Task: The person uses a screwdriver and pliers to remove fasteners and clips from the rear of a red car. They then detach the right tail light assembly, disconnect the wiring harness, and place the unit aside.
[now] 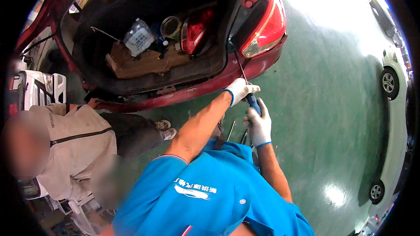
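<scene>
In my gloved hands is a long screwdriver [253,103] with a blue handle and a thin metal shaft. My left hand [239,90] closes around the shaft just above the handle. My right hand [259,123] grips the handle's lower end. The shaft runs up to the gap beside the red and clear tail light [269,24], at the corner of the trunk opening. Its tip is too small to make out. Below the light lies the rear bumper [210,85] of the red car.
Inside the open trunk are a removed tail light [195,32], a clear plastic bag [139,38], a tin can [170,27] and a cardboard sheet [144,66]. Another person [78,137] stands left, a hand at the bumper. A light-coloured car [393,126] is parked right on the green floor [315,118].
</scene>
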`<move>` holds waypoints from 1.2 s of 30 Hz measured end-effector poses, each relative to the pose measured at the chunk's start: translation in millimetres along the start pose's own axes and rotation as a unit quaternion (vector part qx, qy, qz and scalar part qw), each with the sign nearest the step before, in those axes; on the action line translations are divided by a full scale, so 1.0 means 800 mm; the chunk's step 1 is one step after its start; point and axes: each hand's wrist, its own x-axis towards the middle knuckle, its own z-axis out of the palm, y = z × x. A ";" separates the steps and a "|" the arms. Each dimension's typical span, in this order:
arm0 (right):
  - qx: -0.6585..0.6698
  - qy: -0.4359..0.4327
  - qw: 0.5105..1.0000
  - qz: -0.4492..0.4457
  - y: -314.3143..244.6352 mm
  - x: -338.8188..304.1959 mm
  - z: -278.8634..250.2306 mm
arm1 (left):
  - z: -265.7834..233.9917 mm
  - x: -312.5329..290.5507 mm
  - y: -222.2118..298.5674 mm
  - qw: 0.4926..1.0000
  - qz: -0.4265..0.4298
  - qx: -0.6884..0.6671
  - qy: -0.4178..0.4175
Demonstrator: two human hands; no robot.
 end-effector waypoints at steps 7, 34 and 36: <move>-0.214 0.029 0.976 -0.032 -0.010 0.003 0.006 | -0.008 0.003 -0.005 1.000 -0.002 -0.013 -0.022; -0.214 0.007 0.958 -0.190 0.035 0.027 -0.014 | -0.008 -0.003 0.004 0.996 -0.073 -0.018 -0.039; -0.470 0.067 0.850 -0.226 0.006 0.010 -0.008 | -0.001 -0.007 0.015 0.996 -0.067 0.060 -0.004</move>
